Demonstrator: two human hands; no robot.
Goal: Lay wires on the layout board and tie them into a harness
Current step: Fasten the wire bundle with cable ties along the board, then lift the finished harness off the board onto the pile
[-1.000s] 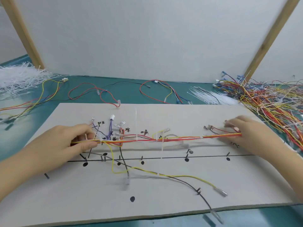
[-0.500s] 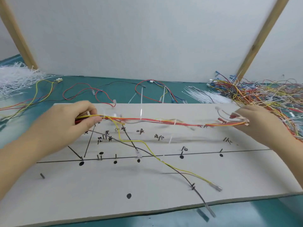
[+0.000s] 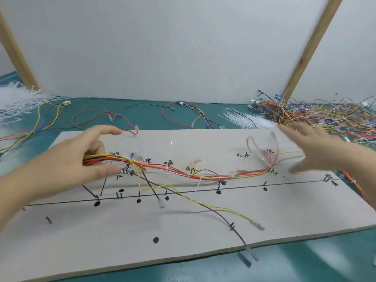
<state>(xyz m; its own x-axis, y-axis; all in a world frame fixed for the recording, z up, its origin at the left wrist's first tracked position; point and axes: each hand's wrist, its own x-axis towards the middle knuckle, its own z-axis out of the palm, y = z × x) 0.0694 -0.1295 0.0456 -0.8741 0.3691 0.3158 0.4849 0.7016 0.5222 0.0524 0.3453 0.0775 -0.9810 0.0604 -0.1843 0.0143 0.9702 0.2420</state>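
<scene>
Left hand [image 3: 81,159] grips one end of the tied wire bundle [image 3: 203,176], thumb below and fingers curled above, index finger extended. From that grip the bundle runs toward the right hand [image 3: 317,151], sagging above the layout board [image 3: 203,231]; its far end, red and orange loops just short of the right palm, is blurred. The right hand is spread wide, fingers straight, and appears to hold nothing, though motion blur leaves contact with the loops uncertain. A yellow wire [image 3: 223,209] and a black wire [image 3: 238,235] drop from the bundle below the left hand and trail across the board toward its near edge. Beyond the right hand lies a heap of loose wires [image 3: 325,112].
</scene>
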